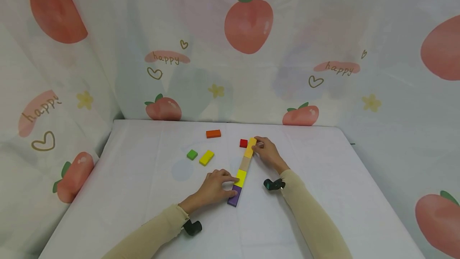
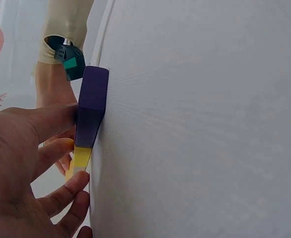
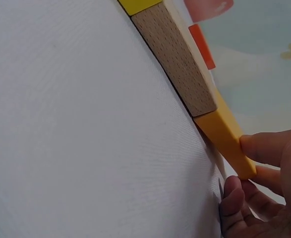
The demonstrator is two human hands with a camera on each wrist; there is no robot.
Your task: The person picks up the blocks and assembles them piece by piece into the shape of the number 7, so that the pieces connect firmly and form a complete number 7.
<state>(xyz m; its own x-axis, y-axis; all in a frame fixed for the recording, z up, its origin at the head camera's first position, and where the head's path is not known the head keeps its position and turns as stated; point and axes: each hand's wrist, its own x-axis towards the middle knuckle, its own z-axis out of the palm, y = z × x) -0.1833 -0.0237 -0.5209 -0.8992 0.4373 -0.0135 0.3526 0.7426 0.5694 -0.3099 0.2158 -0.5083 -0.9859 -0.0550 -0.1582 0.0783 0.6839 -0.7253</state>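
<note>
A straight end-to-end row runs away across the table: a purple block (image 1: pixel 234 196), a yellow block (image 1: pixel 240 178), a bare wood block (image 1: pixel 245 164) and an orange-yellow block (image 1: pixel 250 148). My left hand (image 1: pixel 215 185) is at the near end, its thumb touching the purple block's left side and its forefinger reaching the yellow one. At the far end, my right hand (image 1: pixel 268 153) holds the orange-yellow block by its side and end, between thumb and forefinger. The wood grain shows clearly in the right wrist view. A red block (image 1: pixel 243 143) stands close left of the far end.
Left of the row lie a green block (image 1: pixel 192 154) and another yellow block (image 1: pixel 206 158). An orange block (image 1: pixel 213 134) lies farther back. Behind the white table (image 1: pixel 143 163) hangs a fruit-printed curtain (image 1: pixel 201 71).
</note>
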